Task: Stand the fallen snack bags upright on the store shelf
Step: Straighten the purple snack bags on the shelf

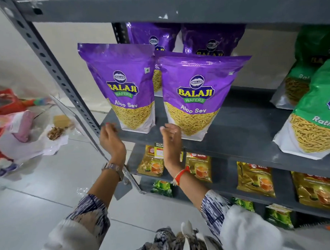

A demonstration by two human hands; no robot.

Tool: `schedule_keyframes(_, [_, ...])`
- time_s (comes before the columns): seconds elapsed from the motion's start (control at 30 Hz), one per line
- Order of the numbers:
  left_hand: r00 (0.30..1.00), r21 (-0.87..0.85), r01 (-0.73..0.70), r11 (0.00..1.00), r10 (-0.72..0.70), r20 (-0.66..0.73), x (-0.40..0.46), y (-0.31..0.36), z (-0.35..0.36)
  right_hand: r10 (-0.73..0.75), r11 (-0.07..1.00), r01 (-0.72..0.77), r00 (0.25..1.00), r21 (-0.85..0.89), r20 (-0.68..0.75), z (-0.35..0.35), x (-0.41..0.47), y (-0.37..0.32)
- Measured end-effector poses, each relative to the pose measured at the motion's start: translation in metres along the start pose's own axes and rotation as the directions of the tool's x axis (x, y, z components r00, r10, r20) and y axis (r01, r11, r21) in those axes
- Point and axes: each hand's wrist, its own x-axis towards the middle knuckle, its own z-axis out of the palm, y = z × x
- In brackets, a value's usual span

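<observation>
Two purple Aloo Sev bags stand upright at the front of the grey shelf [235, 133]: the left bag [121, 85] and the right bag [198, 93]. More purple bags [211, 41] stand behind them. My left hand [111, 139] hovers just below the left bag's bottom corner, fingers loosely curled, holding nothing. My right hand [171, 137] is by the right bag's lower left corner, fingers apart, close to the bag but not gripping it.
Green Ratlami Sev bags [313, 108] stand at the shelf's right end. Gold and green tea packets [255, 177] fill the lower shelves. A slotted grey upright [51, 63] frames the shelf's left side. Plastic bags and litter [20, 133] lie on the tiled floor at left.
</observation>
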Motion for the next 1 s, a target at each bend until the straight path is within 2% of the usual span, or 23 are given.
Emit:
schedule_keyframes(0.03, [1.000,-0.011,0.009,1.000,-0.009,-0.014,0.009,0.004,0.003,0.019,0.999,-0.017,0.998,-0.032,0.059,0.008,0.004,-0.004])
schedule_keyframes(0.1, [0.999,-0.093,0.036,0.995,-0.038,-0.017,0.065,0.021,-0.019,0.073,0.994,-0.050,0.963,-0.095,0.261,0.071,0.003,-0.013])
schedule_keyframes(0.17, [0.987,-0.068,0.120,0.990,-0.112,0.115,0.082,0.023,-0.011,0.160,0.982,-0.130,0.956,-0.134,0.246,0.082,0.009,-0.013])
schedule_keyframes(0.27, [0.900,0.011,0.284,0.959,-0.270,0.343,0.073,0.022,0.005,0.206,0.969,-0.171,0.958,-0.181,0.201,0.081,0.016,-0.007])
schedule_keyframes(0.33, [0.864,0.016,0.304,0.953,-0.283,0.416,0.069,0.024,0.007,0.189,0.971,-0.151,0.958,-0.184,0.215,0.083,0.019,-0.008])
schedule_keyframes(0.43, [0.879,0.004,0.275,0.962,-0.252,0.406,0.071,0.030,0.009,0.129,0.974,-0.080,0.966,-0.213,0.226,0.089,0.026,-0.017])
schedule_keyframes(0.6, [0.892,-0.026,0.225,0.974,-0.195,0.408,0.062,0.031,0.008,0.151,0.972,-0.104,0.964,-0.211,0.218,0.085,0.026,-0.011])
schedule_keyframes(1.0, [0.877,0.018,0.220,0.975,-0.206,0.434,0.058,0.031,0.003,0.168,0.982,-0.140,0.953,-0.126,0.251,0.082,0.030,-0.011])
